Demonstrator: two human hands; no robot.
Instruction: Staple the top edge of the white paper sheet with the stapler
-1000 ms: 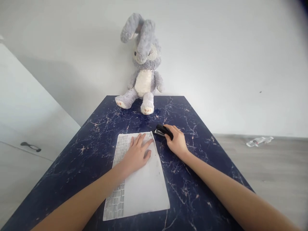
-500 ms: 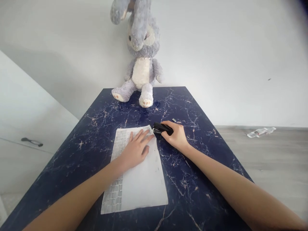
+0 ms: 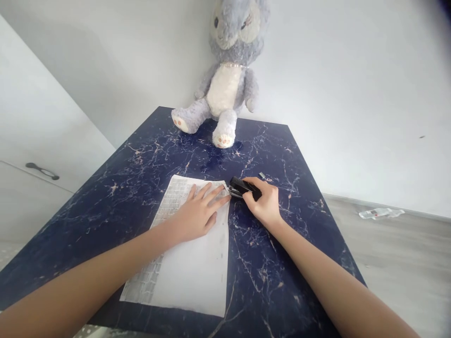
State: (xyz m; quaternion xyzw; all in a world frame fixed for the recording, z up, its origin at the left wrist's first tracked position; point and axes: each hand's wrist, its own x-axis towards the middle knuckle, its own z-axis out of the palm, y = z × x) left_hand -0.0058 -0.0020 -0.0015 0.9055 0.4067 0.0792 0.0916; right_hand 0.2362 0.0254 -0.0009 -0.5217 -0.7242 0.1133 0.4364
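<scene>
White paper point(image 3: 197, 281) with a printed, grid-like strip along its left side lies on the dark blue marbled table point(image 3: 282, 263). My left hand point(image 3: 197, 213) rests flat on its upper part, fingers spread toward the top right corner. A black stapler point(image 3: 243, 187) is gripped in my right hand point(image 3: 264, 199), its jaw end pointing left at that corner. Whether the paper's corner sits between the jaws is too small to tell. Just beyond my right hand lies a small metallic piece point(image 3: 261, 175), perhaps a strip of staples.
A grey plush toy point(image 3: 225, 89) with a cream belly sits at the table's far edge against the white wall. A white cabinet with a dark handle point(image 3: 42, 171) stands at the left. Clear plastic packaging point(image 3: 380, 213) lies on the floor to the right.
The view has shifted and turned slightly, so the plush toy sits higher and further right in it. Both hands keep their places on the paper and the stapler.
</scene>
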